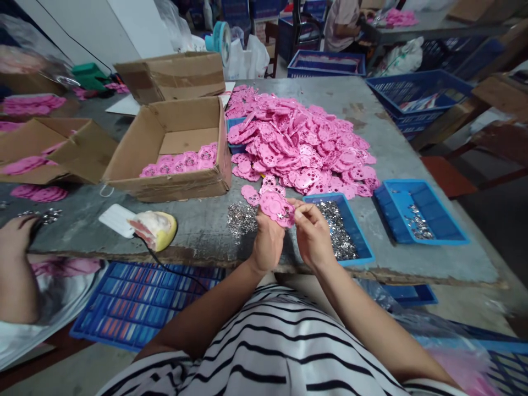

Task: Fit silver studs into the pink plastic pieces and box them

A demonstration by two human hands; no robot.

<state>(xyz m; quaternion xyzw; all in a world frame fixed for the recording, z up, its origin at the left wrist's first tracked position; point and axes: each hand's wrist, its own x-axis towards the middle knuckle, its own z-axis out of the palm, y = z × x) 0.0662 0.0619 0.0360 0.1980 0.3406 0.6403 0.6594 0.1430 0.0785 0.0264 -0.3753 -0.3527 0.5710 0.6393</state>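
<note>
My left hand (268, 242) holds a pink flower-edged plastic piece (273, 205) from below, above the table's front edge. The fingertips of my right hand (312, 234) pinch at the right side of the same piece; anything small between them is too tiny to make out. Just left of my left hand lies a pile of small silvery parts (241, 219). A blue tray (366, 245) with more silvery parts sits beside my right hand. Behind my hands rises a large heap of pink pieces (297, 137), with a few loose ones close to the held piece.
Left of the heap stands a cardboard box (181, 186) with pink pieces inside. A white-and-yellow object (165, 231) with a cable lies before it. Another blue tray (447, 237) is at the right. At far left, another person's hand (16, 236) rests near metal parts.
</note>
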